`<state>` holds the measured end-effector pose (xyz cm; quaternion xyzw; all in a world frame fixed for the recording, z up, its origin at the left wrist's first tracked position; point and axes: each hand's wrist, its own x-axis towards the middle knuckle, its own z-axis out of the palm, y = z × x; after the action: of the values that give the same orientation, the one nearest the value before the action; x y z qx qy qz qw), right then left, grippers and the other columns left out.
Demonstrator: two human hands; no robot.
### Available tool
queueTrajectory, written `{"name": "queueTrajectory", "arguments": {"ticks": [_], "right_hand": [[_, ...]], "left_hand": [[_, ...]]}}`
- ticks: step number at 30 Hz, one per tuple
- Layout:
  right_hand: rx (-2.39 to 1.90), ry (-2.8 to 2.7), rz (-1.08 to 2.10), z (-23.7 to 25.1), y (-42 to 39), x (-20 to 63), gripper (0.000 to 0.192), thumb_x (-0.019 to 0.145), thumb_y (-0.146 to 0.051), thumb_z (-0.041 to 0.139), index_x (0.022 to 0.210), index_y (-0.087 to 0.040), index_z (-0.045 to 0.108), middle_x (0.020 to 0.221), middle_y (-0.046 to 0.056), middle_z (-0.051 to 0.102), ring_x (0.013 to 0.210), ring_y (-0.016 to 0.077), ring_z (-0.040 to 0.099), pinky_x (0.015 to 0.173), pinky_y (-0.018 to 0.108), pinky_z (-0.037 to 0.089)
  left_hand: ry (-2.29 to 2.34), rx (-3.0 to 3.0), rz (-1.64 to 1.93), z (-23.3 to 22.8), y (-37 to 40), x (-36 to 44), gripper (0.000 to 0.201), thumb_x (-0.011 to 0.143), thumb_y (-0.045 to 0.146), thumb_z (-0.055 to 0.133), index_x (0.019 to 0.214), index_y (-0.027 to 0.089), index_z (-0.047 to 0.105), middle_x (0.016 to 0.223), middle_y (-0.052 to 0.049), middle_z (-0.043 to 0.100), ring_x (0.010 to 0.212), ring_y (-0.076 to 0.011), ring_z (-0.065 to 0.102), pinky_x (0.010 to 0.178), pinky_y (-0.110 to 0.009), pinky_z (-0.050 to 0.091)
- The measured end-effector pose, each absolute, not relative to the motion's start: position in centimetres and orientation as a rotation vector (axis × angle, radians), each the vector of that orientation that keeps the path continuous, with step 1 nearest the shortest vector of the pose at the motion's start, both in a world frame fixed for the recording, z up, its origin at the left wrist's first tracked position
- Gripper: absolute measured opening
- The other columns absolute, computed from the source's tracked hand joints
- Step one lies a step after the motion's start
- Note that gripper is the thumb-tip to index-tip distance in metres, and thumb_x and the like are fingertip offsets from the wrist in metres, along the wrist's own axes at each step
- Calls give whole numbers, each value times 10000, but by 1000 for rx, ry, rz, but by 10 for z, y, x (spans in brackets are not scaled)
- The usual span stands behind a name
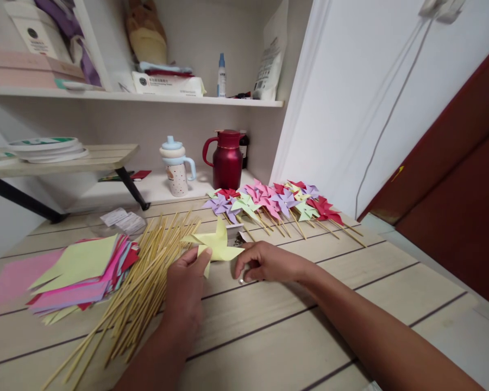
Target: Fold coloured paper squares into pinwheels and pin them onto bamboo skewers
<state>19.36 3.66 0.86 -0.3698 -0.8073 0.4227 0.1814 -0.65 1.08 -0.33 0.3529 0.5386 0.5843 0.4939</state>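
Paper pinwheel [215, 243], yellow, lies on the surface beside the skewers [146, 271]. Left hand [186, 288] pinches its lower fold; right hand [264, 263] curls loosely, grip contents unclear. Light, floppy, crease-prone: best held gently near the centre.

Bright, even indoor light, soft shadows, wide-angle bending at edges.

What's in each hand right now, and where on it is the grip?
The left hand pinches the yellow paper pinwheel at its lower left blade. The right hand rests beside it over a small metallic thing; whether it grips that cannot be told.
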Motion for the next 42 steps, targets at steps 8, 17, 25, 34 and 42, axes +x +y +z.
{"name": "queueTrajectory", "arguments": {"ticks": [8, 17, 25, 34, 42], "right_hand": [[-950, -2330, 1190, 7, 38, 194, 165, 773, -161, 725, 929, -186, 773, 822, 7, 609, 701, 103, 558, 629, 185, 447], [-971, -2293, 1208, 4, 39, 195, 192, 740, -131, 729, 922, -180, 765, 827, 9, 632, 730, 116, 571, 641, 197, 444], [-1087, -2156, 1340, -3, 41, 195, 261, 699, -288, 777, 916, -155, 723, 774, 8, 655, 648, 120, 585, 580, 210, 458], [-1240, -2178, 1251, 0, 35, 182, 90, 739, -187, 662, 763, -136, 732, 631, -18, 625, 565, 91, 483, 525, 189, 358], [-1383, -2384, 1393, 17, 35, 195, 101, 711, -181, 686, 784, -142, 743, 634, -18, 638, 568, 99, 534, 537, 191, 411]], "left_hand": [[1314, 840, 1411, -4, 11, -5, 238, 646, 300, 762, 862, 201, 767, 831, 6, 765, 848, -190, 660, 753, -259, 471], [1324, 819, 1407, -1, 9, -5, 209, 659, 285, 754, 851, 201, 753, 836, 13, 762, 854, -175, 647, 759, -245, 468], [1327, 846, 1402, 0, 9, -5, 229, 652, 293, 753, 847, 173, 754, 807, 2, 741, 802, -166, 615, 732, -244, 450], [1312, 877, 1390, -2, 9, -5, 229, 649, 323, 755, 829, 183, 757, 706, 26, 691, 739, -170, 605, 675, -241, 433], [1316, 873, 1386, -2, 9, -5, 226, 652, 324, 752, 834, 190, 758, 789, 9, 742, 814, -196, 649, 738, -263, 459]]}}
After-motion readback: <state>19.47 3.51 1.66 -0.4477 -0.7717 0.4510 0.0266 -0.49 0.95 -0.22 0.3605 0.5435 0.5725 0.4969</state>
